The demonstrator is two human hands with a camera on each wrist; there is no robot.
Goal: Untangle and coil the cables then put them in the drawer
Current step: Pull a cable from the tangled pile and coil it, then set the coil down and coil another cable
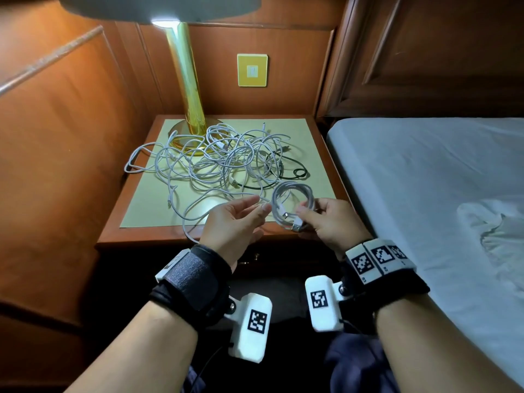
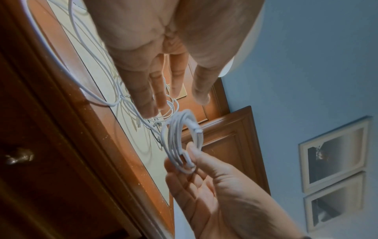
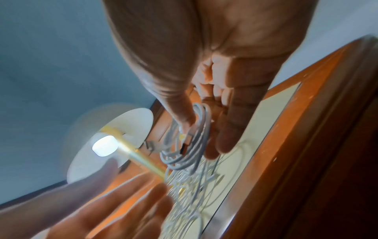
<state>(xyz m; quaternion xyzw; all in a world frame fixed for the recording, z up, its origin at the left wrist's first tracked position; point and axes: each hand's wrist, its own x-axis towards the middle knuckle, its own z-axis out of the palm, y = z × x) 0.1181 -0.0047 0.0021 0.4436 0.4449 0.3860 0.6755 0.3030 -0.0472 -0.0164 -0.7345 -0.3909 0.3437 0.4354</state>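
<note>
A tangle of white cables [image 1: 221, 157] lies spread over the nightstand top [image 1: 147, 211], with a dark cable [image 1: 296, 173] running through its right side. My right hand [image 1: 307, 211] pinches a small coiled white cable [image 1: 293, 191] between thumb and fingers, above the front edge; its plugs hang at the coil's lower side. In the right wrist view the coil [image 3: 190, 145] hangs from the thumb and fingers. My left hand [image 1: 255, 207] is just left of the coil with straight fingers [image 2: 151, 100], holding nothing. The drawer front [image 2: 40, 161] with its metal knob [image 2: 19, 156] is closed.
A brass lamp [image 1: 187, 80] stands at the back left of the nightstand, its base under some cable loops. A bed [image 1: 425, 180] with a pale sheet runs along the right. Wooden wall panels close in the left side and back.
</note>
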